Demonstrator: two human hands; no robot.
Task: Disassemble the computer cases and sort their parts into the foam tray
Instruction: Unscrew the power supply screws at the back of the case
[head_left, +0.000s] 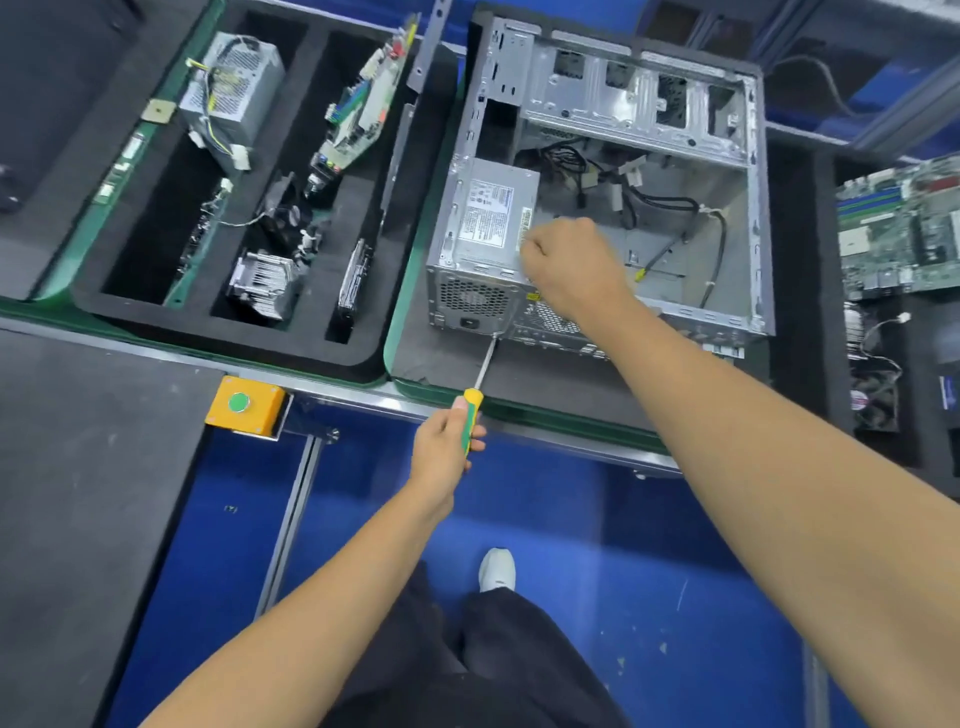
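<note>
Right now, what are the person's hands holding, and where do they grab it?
The left hand grips the yellow-and-green-handled screwdriver by its handle. The right hand is curled at the grey metal power supply box; whether it actually grips it cannot be told.

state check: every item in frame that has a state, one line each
Open grey metal computer case: side panel off, motherboard bay bare, loose cables inside.
Silver boxy power supply: seated in case corner, right hand gripping it.
Yellow-green handled screwdriver: gripped by left hand, tip at case rear.
Black foam tray: several compartments filled.
</note>
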